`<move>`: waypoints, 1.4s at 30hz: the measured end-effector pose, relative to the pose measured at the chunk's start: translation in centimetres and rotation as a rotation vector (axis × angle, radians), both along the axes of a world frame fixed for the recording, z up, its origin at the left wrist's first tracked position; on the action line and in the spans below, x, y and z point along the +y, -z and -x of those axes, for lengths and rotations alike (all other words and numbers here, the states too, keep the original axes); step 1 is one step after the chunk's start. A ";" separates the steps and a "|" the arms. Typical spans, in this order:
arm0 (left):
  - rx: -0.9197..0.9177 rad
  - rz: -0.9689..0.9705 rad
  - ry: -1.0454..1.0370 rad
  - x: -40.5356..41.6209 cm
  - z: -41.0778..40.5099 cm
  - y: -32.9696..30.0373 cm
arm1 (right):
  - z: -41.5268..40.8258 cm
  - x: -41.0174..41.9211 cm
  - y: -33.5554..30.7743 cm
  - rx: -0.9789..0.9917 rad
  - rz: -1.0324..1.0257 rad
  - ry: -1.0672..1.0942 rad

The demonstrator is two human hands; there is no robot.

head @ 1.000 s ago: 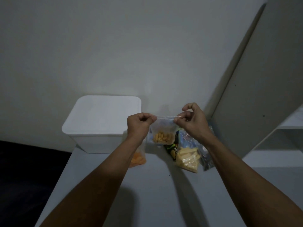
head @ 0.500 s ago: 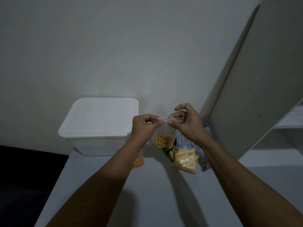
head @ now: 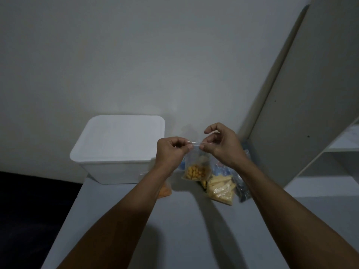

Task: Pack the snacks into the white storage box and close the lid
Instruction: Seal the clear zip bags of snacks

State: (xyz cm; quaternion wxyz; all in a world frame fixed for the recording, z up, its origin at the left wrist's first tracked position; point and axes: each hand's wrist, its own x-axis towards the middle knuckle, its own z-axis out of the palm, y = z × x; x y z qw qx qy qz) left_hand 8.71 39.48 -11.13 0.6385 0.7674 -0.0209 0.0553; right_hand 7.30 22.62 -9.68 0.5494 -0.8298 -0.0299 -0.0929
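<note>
1. A small clear bag of yellow-orange snacks (head: pixel 195 171) is held up above the worktop (head: pixel 174 230), just right of the white storage box (head: pixel 118 150).
2. The bag's top strip is pinched by the left hand (head: pixel 171 150) and the right hand (head: pixel 221 146); each grip is closed tightly on it, thumb against curled fingers, and the two are set near together.
3. The step in hand is judged to be the sealing of this bag before packing.
4. The lid (head: pixel 120 138) sits on the box, so its removal is called for next, once a hand is freed.
5. A bag of pale sticks (head: pixel 220 188), an orange packet (head: pixel 165 191) and a bluish packet (head: pixel 241 183) lie on the grey worktop.
6. A plain wall (head: pixel 155 55) is seen behind, with a tall panel (head: pixel 310 94) and shelving at right.
</note>
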 end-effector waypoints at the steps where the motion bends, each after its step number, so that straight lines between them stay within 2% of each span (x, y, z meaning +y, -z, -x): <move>1: -0.007 -0.004 0.010 0.0 0.0 0.0 | -0.1 0.1 0.0 0.001 -0.004 0.005; 6: -0.010 -0.020 0.134 0.2 0.2 -0.2 | -0.1 0.5 0.0 -0.026 0.017 0.018; 10: -0.017 -0.055 0.084 0.1 0.1 -0.3 | 0.2 0.4 0.1 0.011 -0.027 -0.046; 13: -0.020 -0.044 0.011 0.2 -0.1 -0.1 | 0.3 -0.1 0.1 -0.006 0.015 -0.004; 18: 0.013 -0.004 0.128 0.5 -0.2 0.0 | 0.1 -0.4 0.1 -0.037 0.005 0.036; 24: -0.010 -0.037 0.044 0.2 -0.2 -0.6 | 0.4 -0.6 -0.6 0.030 -0.094 -0.008; 33: 0.030 0.016 0.050 1.2 -0.6 -0.6 | 0.6 -1.2 -0.6 0.018 -0.182 0.007; 37: 0.052 0.046 0.047 1.9 -0.9 -0.2 | 0.6 -1.6 -0.3 0.055 -0.091 -0.014; 42: 0.049 0.054 0.027 1.5 -0.8 0.4 | 0.7 -1.4 0.2 -0.014 -0.033 0.066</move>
